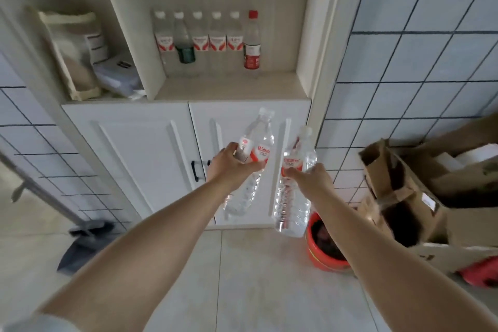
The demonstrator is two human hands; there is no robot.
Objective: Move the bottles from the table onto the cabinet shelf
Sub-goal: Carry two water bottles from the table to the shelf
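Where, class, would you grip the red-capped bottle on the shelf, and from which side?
Grip the red-capped bottle around its body at the label, coming from the open front and its right side. It stands upright at the right end of the row, so its left neighbour blocks that side, while the right is free up to the shelf wall.

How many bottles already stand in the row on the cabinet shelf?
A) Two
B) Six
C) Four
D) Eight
B: the shelf holds five white-capped bottles and one red-capped bottle at the row's right end.
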